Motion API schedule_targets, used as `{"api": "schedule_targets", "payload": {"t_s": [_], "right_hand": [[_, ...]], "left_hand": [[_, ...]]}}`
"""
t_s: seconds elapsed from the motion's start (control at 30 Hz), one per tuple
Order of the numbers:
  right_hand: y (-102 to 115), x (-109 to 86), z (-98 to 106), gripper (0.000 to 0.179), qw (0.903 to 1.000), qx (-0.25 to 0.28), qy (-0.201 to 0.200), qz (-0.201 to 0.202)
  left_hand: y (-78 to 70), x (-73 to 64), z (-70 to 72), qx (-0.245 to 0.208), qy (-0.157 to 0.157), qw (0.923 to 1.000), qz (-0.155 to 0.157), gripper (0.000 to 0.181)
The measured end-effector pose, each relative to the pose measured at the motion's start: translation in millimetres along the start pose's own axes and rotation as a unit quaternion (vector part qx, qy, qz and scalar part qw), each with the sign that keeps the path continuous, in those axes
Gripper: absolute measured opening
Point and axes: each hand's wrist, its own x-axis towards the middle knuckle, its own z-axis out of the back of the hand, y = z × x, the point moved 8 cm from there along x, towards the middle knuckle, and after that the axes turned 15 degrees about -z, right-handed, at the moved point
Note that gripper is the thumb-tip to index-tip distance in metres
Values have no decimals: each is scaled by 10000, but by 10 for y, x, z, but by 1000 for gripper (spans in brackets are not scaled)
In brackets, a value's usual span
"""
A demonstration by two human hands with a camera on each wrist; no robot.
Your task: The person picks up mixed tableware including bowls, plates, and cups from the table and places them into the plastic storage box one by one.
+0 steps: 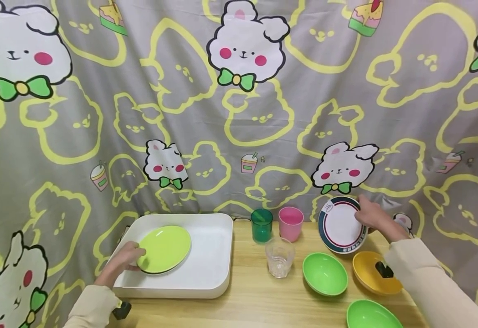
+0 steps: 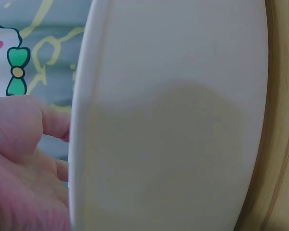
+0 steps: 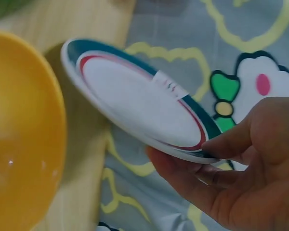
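Note:
In the head view my left hand [image 1: 126,257] grips the left edge of a yellow-green plate [image 1: 167,248], which lies within the white rectangular basin [image 1: 169,292]. The basin's wall [image 2: 178,57] hides that plate in the left wrist view, along with the fingertips. At the right, my right hand [image 1: 373,215] pinches a white plate [image 1: 342,225] by its edge, thumb on the face and fingers beneath. This plate has a teal rim and a red ring, and is tilted. Below it are an orange bowl [image 1: 372,273] and a green bowl [image 1: 325,274].
Mid-table stand a teal cup [image 1: 261,228], a pink cup [image 1: 291,223] and a clear glass [image 1: 280,259]. Another green bowl [image 1: 372,315] sits at the front right. Behind the wooden table [image 1: 263,303] hangs a grey patterned curtain [image 1: 197,118].

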Motion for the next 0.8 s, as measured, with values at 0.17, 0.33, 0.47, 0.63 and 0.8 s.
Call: {"api": "schedule_targets", "payload": {"t_s": [0.17, 0.33, 0.47, 0.63, 0.8], "right_hand": [[32, -148, 102, 50, 9991, 194, -104, 365], [32, -295, 148, 47, 9980, 346, -307, 439], [39, -410, 204, 47, 9960, 425, -652, 435], [45, -546, 304, 47, 9920, 406, -1067, 541], [-5, -655, 363, 46, 9887, 412, -1346, 516]], "left_hand": [[-41, -3, -29, 93, 136, 9999, -45, 20], [-49, -36, -56, 70, 283, 9996, -13, 18], [-47, -42, -42, 232, 256, 9994, -58, 14], [-46, -39, -29, 410, 288, 9987, -83, 14], [-77, -25, -16, 464, 384, 9980, -198, 9]]}}
